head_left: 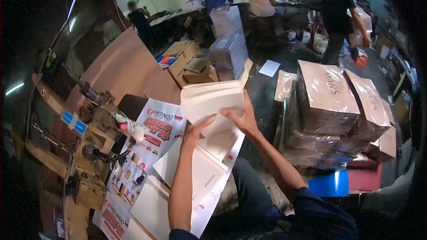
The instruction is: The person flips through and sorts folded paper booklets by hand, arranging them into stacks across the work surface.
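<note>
In the head view, my left hand (195,131) and my right hand (242,114) grip a thick stack of cream paper (212,102) from its two near sides. Both thumbs press on its facing surface, while most fingers are hidden behind. The stack is tilted up, and small gaps show between layers along its upper edge. Beneath my forearms, more cream paper stacks (205,175) lie on a printed poster sheet (158,118). One of them carries a small line of print. Another stack (151,206) lies nearer to me, partly covered by my left forearm.
A metal machine with a long lever (95,138) stands at left. Plastic-wrapped brown bundles (329,93) are piled at right, above blue covers (329,184). Ahead are cardboard boxes (184,55) and tall book stacks (229,55). Several people are farther back; one person (336,13) stands.
</note>
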The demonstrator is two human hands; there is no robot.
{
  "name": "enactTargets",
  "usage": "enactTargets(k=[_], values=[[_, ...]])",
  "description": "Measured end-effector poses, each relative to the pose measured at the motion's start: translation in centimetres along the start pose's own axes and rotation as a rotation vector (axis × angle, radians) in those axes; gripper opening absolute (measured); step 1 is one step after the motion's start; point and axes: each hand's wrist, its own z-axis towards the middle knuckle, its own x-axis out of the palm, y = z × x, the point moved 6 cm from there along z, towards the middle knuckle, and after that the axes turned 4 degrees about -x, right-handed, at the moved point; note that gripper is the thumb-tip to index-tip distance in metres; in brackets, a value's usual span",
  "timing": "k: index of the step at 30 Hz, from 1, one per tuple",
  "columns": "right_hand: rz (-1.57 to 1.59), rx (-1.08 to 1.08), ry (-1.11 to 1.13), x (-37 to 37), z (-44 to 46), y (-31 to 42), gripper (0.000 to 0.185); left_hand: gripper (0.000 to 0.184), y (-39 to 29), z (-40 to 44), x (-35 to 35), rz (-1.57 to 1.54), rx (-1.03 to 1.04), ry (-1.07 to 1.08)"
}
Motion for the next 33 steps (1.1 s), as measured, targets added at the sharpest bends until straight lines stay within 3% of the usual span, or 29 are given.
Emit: enactTargets(k=[1, 3, 4, 9, 10, 12, 15, 19, 25, 28, 30, 33], values=[[0.046, -0.038, -0.058, -0.2, 0.1, 0.7, 0.07, 0.066, -0.1, -0.1, 0.0, -0.072, -0.073, 0.028], [0.062, 0.037, 0.01, -0.5, 0.1, 0.0, 0.072, 0.068, 0.5, -0.3, -0.9, -0.143, -0.164, 0.069], [0.091, 0.103, 0.085, -0.2, 0.2, -0.3, 0.073, 0.07, 0.4, 0.1, -1.6, -0.116, -0.102, 0.066], [0.045, 0.096, 0.034, -0.2, -0.3, 0.1, 0.076, 0.065, -0.6, 1.2, -1.1, -0.113, 0.068, -0.048], [0.052, 0.142, 0.037, -0.1, -0.4, -0.4, 0.076, 0.061, -2.2, 0.7, 0.2, -0.369, 0.036, 0.086], [0.08, 0.163, 0.057, -0.3, -0.4, 0.4, 0.071, 0.053, -5.7, 0.3, 1.4, -0.5, 0.003, 0.034], [0.078, 0.171, 0.056, 0.0, -0.5, -0.1, 0.066, 0.051, -6.3, 1.6, 1.1, -0.336, -0.055, -0.121], [0.078, 0.157, 0.063, -0.2, -0.7, -0.8, 0.066, 0.049, -6.9, 1.5, 1.5, -0.29, -0.22, -0.112], [0.093, 0.219, 0.168, -0.2, -0.7, -1.0, 0.08, 0.049, -6.9, 2.0, 1.8, -0.33, -0.192, 0.002], [0.045, 0.084, 0.107, -0.9, -0.4, -1.3, 0.094, 0.048, -6.4, 1.8, 1.3, -0.57, -0.169, 0.039], [0.137, 0.137, 0.138, -0.3, -1.1, -1.5, 0.095, 0.046, -5.4, 1.2, -0.3, 0.166, 0.124, 0.046], [0.009, 0.029, 0.079, -1.3, -0.6, -2.1, 0.09, 0.05, -2.5, -0.2, 0.3, 0.073, 0.034, 0.073]])
